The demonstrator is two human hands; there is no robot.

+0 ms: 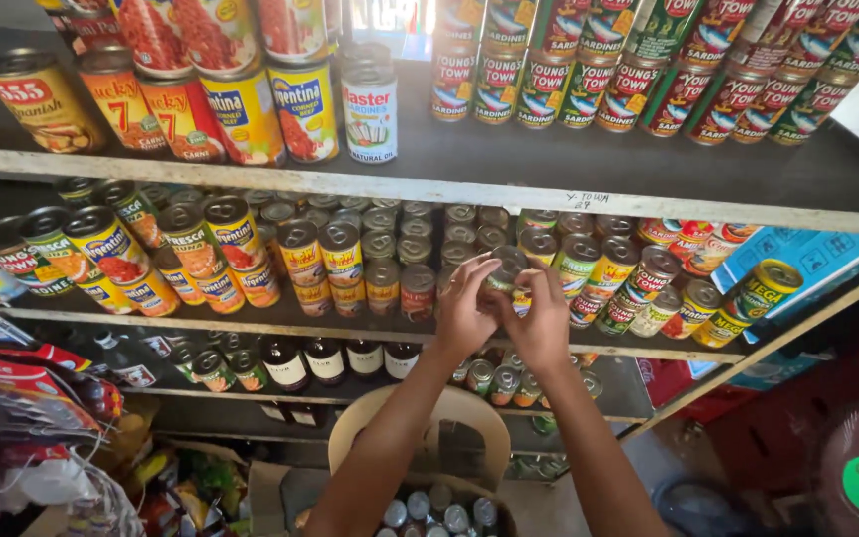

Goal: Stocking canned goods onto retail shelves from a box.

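Both hands meet on one small round metal can with a grey lid (506,270), which sits at the front edge of the middle wooden shelf (350,323), just right of centre. The left hand (464,313) curls its fingers around the can's left side and top; the right hand (541,320) closes on it from 3 o'clock, fingertips on the lid rim. Both grips are partly closed around the can.

Close-packed rows of cylindrical tins with red and yellow labels (340,259) crowd it at 9 o'clock, and green-labelled tins (589,264) press in at 3 o'clock, so little free room shows on either side. At 12 o'clock the painted edge of the upper shelf (429,189) overhangs, loaded with taller glossy cans (300,109). At 6 o'clock, beneath the forearms, stand dark glass bottles (325,360) and a tan plastic chair back (429,418). Open space lies only toward the person.
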